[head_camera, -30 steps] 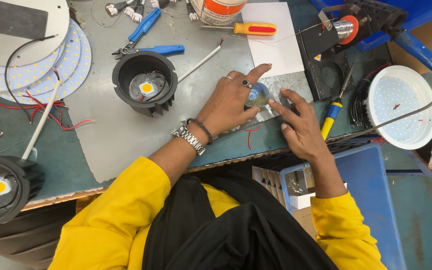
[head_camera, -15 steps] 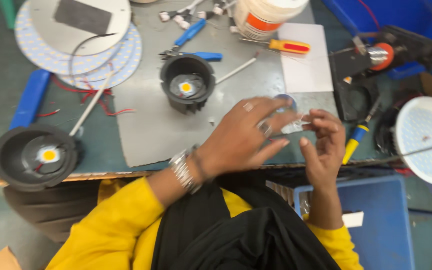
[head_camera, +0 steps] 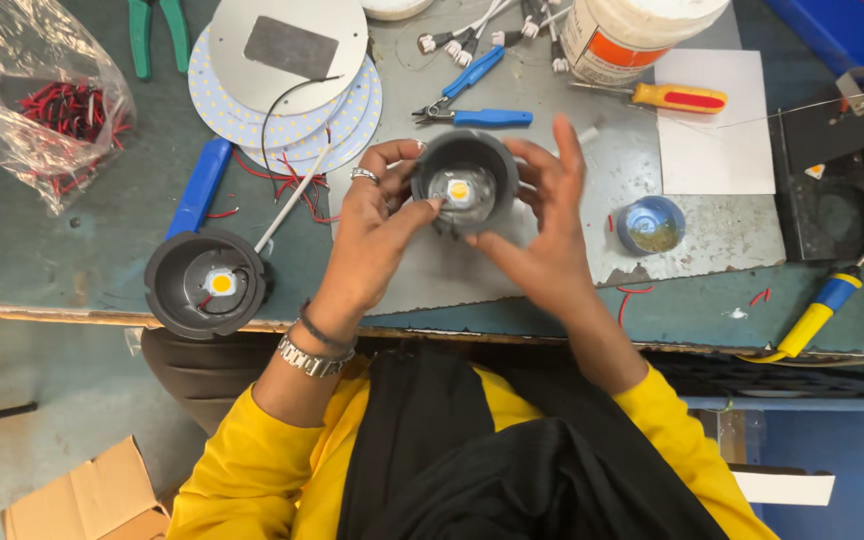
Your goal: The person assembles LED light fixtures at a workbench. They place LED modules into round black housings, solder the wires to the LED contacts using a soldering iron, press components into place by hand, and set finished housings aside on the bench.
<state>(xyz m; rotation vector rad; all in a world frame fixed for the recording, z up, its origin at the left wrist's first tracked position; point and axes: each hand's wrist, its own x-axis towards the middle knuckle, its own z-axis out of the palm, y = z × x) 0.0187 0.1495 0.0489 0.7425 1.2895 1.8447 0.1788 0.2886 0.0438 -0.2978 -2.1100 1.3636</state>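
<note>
A round black lamp housing with a small yellow LED chip at its centre [head_camera: 464, 185] sits between both hands above the bench. The left hand [head_camera: 377, 235] grips its near-left rim, one fingertip reaching inside towards the chip. The right hand [head_camera: 542, 230] cups its right side, fingers spread upright. A shiny blue dome-shaped reflector [head_camera: 651, 224] lies just right of the right hand. A second black housing [head_camera: 207, 284] rests well left of the left hand.

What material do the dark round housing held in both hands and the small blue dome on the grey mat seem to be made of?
The dark round lamp housing, held between left hand and right hand, looks like matte cast metal or hard plastic: dull, no glare. The small blue dome looks glossy, probably glass or clear plastic: it reflects light. The grey mat appears thin, worn sheet.
</note>
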